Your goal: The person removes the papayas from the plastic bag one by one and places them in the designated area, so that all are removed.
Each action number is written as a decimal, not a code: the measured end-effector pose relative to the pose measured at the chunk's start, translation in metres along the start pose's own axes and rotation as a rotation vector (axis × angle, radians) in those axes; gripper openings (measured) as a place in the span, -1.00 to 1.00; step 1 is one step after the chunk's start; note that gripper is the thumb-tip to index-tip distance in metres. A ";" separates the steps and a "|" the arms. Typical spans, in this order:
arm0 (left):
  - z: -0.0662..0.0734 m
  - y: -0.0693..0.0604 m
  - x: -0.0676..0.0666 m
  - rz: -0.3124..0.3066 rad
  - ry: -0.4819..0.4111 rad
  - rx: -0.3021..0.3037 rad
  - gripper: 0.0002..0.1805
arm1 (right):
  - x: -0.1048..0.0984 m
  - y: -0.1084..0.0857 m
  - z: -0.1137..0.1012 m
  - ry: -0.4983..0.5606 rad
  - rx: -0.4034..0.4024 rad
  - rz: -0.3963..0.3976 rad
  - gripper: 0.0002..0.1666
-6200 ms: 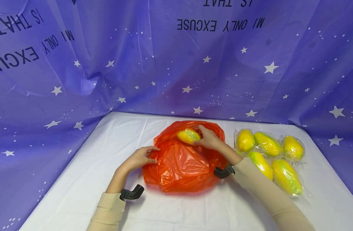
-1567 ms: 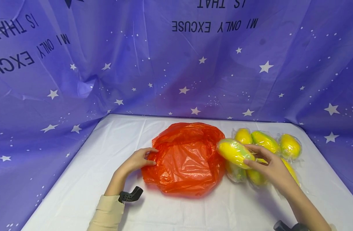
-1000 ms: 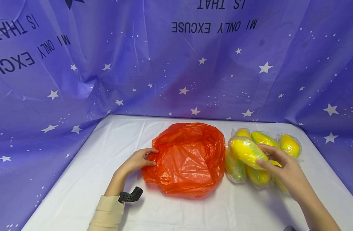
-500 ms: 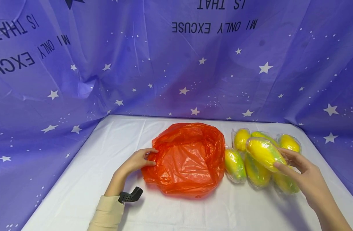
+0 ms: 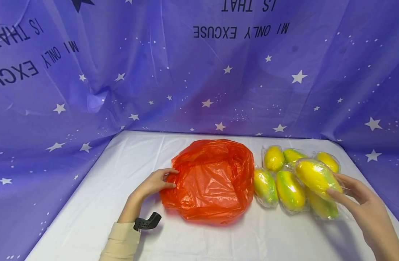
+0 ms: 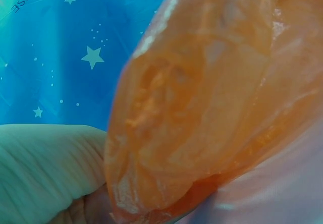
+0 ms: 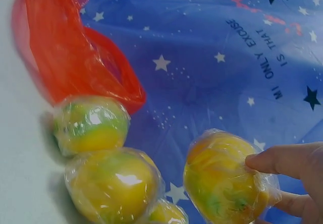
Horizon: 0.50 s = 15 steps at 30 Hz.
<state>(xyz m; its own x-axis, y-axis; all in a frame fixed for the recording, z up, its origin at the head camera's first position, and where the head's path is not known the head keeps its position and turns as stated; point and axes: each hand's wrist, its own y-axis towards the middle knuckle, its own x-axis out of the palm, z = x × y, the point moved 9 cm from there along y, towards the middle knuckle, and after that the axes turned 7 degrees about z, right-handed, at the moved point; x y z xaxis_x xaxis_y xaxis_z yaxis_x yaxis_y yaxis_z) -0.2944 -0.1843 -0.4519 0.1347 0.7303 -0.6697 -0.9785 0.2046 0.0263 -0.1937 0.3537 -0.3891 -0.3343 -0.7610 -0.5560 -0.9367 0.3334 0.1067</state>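
Note:
My right hand [image 5: 366, 203] holds a yellow-green mango [image 5: 317, 175] in clear wrap, thumb on the near side and fingers on the far side. It is raised over the mangoes at the right; the right wrist view shows the same held mango [image 7: 222, 178] at the fingertips. A red plastic bag [image 5: 212, 181] lies with its mouth spread in the middle of the table. At its left edge, my left hand [image 5: 155, 181] holds the film between thumb and fingers. In the left wrist view the bag [image 6: 202, 108] hides most of those fingers.
Several wrapped mangoes lie right of the bag: a near one [image 5: 266, 186] against its side, another near one [image 5: 291, 191] beside that, and a back one [image 5: 274, 158]. A white cloth [image 5: 219, 243] covers the table. A purple starred curtain [image 5: 186, 72] hangs behind and at the sides.
Earlier, my right hand had a mango at the bag's mouth. Since then it has carried the mango rightward, away from the bag, above the other mangoes. My left hand stays at the bag's edge.

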 end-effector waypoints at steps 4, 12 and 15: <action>-0.001 0.001 0.000 0.003 0.004 -0.001 -0.53 | -0.012 -0.003 0.007 0.037 0.022 0.058 -0.28; 0.000 0.001 0.000 0.002 -0.004 0.001 -0.53 | -0.036 -0.002 0.034 0.276 0.074 0.212 -0.30; 0.000 0.001 0.000 0.003 -0.003 -0.002 -0.53 | -0.043 -0.002 0.047 0.482 0.112 0.255 -0.35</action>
<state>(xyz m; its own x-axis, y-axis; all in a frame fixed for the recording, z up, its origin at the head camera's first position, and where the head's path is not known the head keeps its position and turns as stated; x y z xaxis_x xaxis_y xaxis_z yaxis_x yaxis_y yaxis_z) -0.2951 -0.1842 -0.4524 0.1326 0.7325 -0.6678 -0.9792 0.2013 0.0264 -0.1726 0.4118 -0.4048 -0.5837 -0.8079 -0.0812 -0.8117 0.5778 0.0857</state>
